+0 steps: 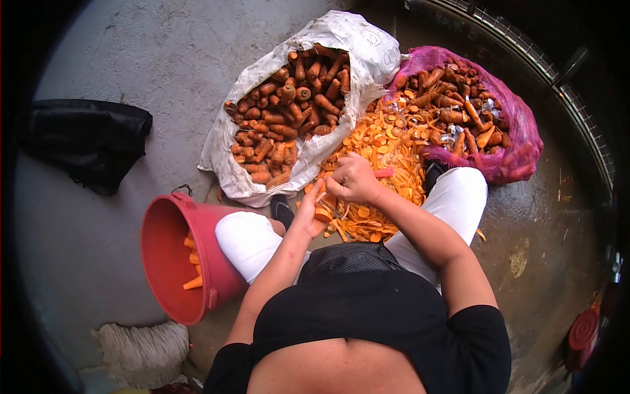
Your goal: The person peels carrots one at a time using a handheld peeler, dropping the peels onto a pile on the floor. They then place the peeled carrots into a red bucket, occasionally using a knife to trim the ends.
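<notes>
My left hand (310,211) is closed around a carrot (323,214), whose orange end shows beside the palm. Right against it, my right hand (354,178) is closed on a tool with a pink handle (383,173) that sticks out to the right; its working end is hidden between the hands. Beneath both hands lies a heap of orange peelings and cut carrot pieces (394,154). Unpeeled carrots (289,105) fill an open white sack (374,49) just beyond the hands.
A pink mesh sack (525,141) of carrots and scraps lies at the upper right. The red bucket (167,262) at the left holds several peeled carrots (193,284). Black cloth (98,138) lies far left, a pale sack (147,351) lower left, a red object (583,330) lower right.
</notes>
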Tool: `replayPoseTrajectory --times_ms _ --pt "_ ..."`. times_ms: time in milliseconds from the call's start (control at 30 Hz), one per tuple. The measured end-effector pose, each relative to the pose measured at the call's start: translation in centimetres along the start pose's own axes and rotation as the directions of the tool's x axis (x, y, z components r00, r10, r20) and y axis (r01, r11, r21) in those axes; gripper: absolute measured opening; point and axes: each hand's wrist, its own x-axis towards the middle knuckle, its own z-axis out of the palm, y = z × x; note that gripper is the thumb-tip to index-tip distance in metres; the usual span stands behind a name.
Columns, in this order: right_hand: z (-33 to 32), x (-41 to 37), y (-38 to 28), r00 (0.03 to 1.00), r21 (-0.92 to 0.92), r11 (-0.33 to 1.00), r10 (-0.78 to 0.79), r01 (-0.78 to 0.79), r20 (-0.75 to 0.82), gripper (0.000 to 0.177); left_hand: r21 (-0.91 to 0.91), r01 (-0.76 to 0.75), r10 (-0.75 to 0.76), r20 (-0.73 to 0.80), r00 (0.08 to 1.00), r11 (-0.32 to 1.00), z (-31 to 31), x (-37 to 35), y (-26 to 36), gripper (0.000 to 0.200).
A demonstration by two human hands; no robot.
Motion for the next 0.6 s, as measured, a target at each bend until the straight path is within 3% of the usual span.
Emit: replayPoseTrajectory --times_ms 100,167,233,300,367,433,467,567,600 --pt "0.0 0.0 0.9 0.998 -0.021 0.998 0.060 -0.060 0.003 0.026 0.040 -0.015 0.018 -0.071 0.997 0.999 1.1 -0.2 0.4 0.043" --pt "-0.1 0.2 1.5 0.998 -0.008 0.998 0.066 -0.066 0.013 0.026 0.121 -0.022 0.028 -0.052 0.998 0.992 -0.1 0.4 0.6 0.043" --pt "-1.2 0.4 3.0 0.985 -0.084 0.981 0.173 -0.174 -0.017 0.034 0.191 0.008 -0.004 -0.023 1.000 0.982 0.0 0.4 0.8 0.043" --pt "-2.0 0.8 6.6 0.935 -0.230 0.910 0.355 -0.346 -0.002 0.037 0.251 0.069 -0.073 0.006 0.997 0.965 0.8 -0.7 0.9 0.044" --pt "-3.6 0.5 9.5 0.884 -0.491 0.748 0.455 -0.446 -0.108 0.043 0.270 0.104 -0.122 0.052 0.991 0.957 0.8 -1.6 1.2 0.044" --pt "-3.9 -0.2 11.7 0.814 -0.416 0.701 0.526 -0.579 -0.246 0.048 0.233 0.111 -0.126 0.052 0.991 0.966 0.7 -2.1 1.3 0.044" --pt "-3.5 -0.3 12.2 0.836 -0.442 0.709 0.468 -0.549 -0.287 0.047 0.207 0.085 -0.102 0.070 0.992 0.975 0.5 -2.1 1.4 0.044" --pt "-3.8 1.8 7.0 0.766 -0.205 0.746 0.642 -0.634 -0.033 0.042 0.167 0.012 -0.029 0.096 0.995 0.986 0.4 -1.8 1.6 0.045" --pt "-2.8 1.5 6.3 0.853 -0.279 0.813 0.521 -0.511 -0.043 0.041 0.183 -0.008 -0.007 0.082 0.997 0.983 0.8 -1.9 1.7 0.045"
